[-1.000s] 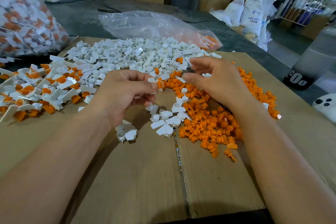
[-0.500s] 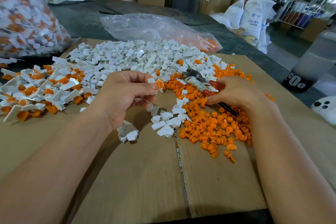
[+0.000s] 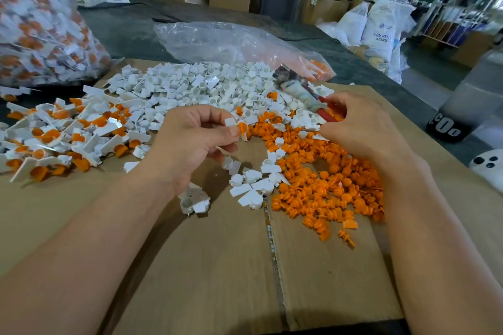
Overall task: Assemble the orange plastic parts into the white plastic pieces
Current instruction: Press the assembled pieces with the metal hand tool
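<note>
My left hand [image 3: 190, 144] pinches a white piece with an orange part in it [image 3: 239, 126] between thumb and fingers, above the cardboard. My right hand [image 3: 362, 128] grips the red handles of a pair of pliers [image 3: 302, 91], whose wrapped head points up and to the left over the white pile. Loose orange parts [image 3: 326, 187] lie in a heap under and beside my right wrist. A wide pile of white pieces [image 3: 196, 87] lies at the back. Assembled white-and-orange pieces [image 3: 68, 136] are piled at the left.
All of this lies on flattened cardboard [image 3: 206, 266] over a dark table. A full bag of assembled pieces [image 3: 40, 24] stands at the far left, and a clear plastic bag [image 3: 231, 43] lies behind the piles. A dark bottle [image 3: 462, 106] stands at the right.
My right hand took hold of the pliers among the orange parts and lifted them, head raised toward the back. My left hand stays put with its piece.
</note>
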